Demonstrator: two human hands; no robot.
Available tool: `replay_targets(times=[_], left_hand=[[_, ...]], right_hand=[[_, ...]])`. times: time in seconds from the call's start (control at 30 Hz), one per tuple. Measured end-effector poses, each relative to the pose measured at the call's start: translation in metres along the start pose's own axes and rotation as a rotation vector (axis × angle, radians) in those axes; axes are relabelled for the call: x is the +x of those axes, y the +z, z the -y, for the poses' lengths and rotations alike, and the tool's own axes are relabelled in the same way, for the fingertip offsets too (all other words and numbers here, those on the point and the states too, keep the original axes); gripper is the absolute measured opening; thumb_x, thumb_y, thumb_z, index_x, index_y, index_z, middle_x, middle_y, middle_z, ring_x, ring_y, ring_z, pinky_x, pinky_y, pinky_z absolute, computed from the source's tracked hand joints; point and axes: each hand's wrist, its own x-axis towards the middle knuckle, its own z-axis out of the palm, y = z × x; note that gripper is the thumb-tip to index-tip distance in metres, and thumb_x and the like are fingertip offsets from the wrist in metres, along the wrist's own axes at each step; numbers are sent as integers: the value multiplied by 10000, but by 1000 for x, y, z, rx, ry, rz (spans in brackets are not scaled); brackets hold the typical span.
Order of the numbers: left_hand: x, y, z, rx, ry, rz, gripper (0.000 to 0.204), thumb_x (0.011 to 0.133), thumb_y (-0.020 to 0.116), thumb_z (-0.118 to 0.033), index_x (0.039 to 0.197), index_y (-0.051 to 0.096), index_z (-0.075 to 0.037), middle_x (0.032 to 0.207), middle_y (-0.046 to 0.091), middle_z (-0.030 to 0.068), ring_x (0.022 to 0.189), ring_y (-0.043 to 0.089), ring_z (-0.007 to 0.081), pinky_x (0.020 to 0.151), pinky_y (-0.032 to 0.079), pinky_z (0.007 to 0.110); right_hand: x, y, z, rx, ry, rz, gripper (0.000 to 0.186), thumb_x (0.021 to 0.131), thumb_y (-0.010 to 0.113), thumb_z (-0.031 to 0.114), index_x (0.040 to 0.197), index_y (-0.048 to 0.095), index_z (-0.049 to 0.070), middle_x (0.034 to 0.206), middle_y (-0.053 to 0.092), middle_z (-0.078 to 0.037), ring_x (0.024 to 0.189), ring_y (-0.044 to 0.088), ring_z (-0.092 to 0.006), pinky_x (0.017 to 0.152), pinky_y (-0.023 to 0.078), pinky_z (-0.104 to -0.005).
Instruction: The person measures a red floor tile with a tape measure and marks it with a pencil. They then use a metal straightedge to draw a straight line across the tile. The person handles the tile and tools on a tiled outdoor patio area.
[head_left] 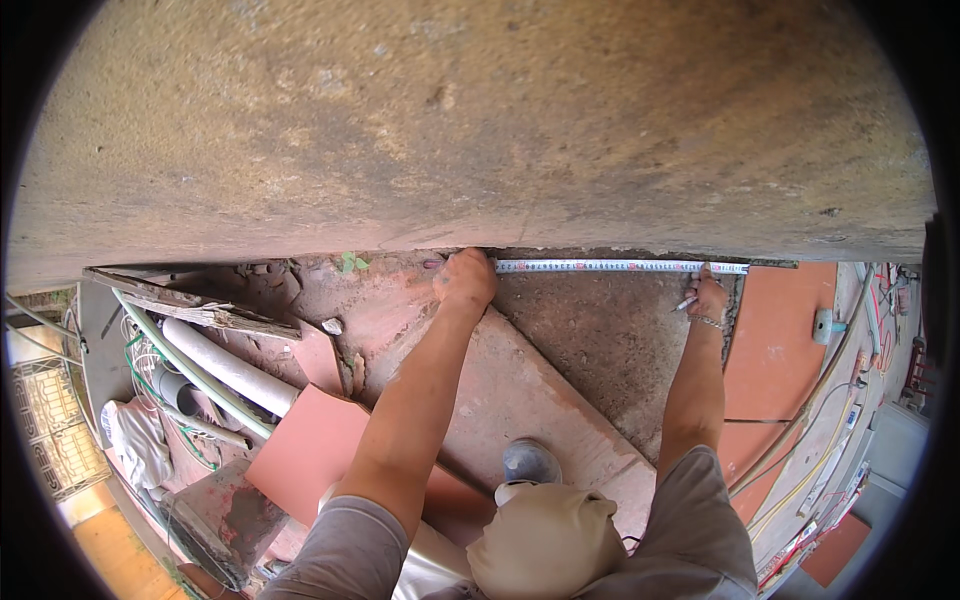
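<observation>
A tape measure's pale blade point(600, 266) stretches along the foot of a rough wall point(480, 130). My left hand point(467, 280) is closed over the tape at its left part, and a small dark red piece point(433, 264) shows just beyond the fist. What lies inside that fist is hidden. Toward the tape's right end, my right hand point(709, 297) has one finger reaching up onto the blade. Pinched in the same hand is a slim white pen-like marker point(686, 303). Bare earthy concrete point(590, 330) lies below the tape, between my forearms.
Large terracotta tiles point(780, 350) lie at the right, with a small grey-green block point(822, 327) on one. Another terracotta tile point(308, 445) sits left of my left arm. White pipe point(230, 367), a splintered plank point(200, 308) and hoses crowd the left. A grey boot point(530, 462) stands below.
</observation>
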Motion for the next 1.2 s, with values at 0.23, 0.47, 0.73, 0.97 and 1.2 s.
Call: replay_targets(times=[0.23, 0.47, 0.73, 0.97, 1.2], left_hand=[[-1, -1, -1, 10, -5, -11, 427, 977, 621, -439, 1146, 741, -66, 1189, 737, 178, 1138, 706, 342, 949, 569, 448], [0, 0, -1, -1, -14, -8, 434, 972, 627, -451, 1156, 741, -74, 1194, 736, 175, 1150, 700, 340, 964, 559, 447], [1, 0, 1, -35, -15, 9, 474, 955, 642, -495, 1156, 743, -77, 1210, 729, 179, 1156, 693, 346, 969, 550, 449], [1, 0, 1, -38, -3, 14, 492, 945, 651, -513, 1164, 741, -82, 1216, 727, 172, 1170, 686, 345, 978, 544, 448], [-1, -1, 0, -53, -19, 8, 492, 947, 650, -518, 1165, 741, -86, 1230, 724, 165, 1177, 683, 338, 980, 542, 445]], right_hand=[[6, -2, -1, -17, 33, 21, 245, 1046, 612, 245, 888, 599, 58, 737, 554, -25, 519, 419, -117, 419, 346, -268], [9, -3, -4, -9, 23, -10, 298, 1020, 666, 258, 821, 615, 43, 694, 561, -26, 506, 433, -116, 418, 348, -272], [1, 0, -1, -9, -8, 14, 319, 1021, 668, 267, 802, 610, 43, 678, 555, -25, 494, 436, -119, 408, 347, -275], [1, 0, 1, -12, 22, -8, 308, 1021, 666, 249, 801, 605, 42, 670, 535, -20, 491, 426, -118, 408, 332, -272], [5, -2, -1, 8, 22, 9, 260, 1022, 663, 245, 874, 615, 37, 708, 560, -24, 509, 435, -116, 420, 345, -280]])
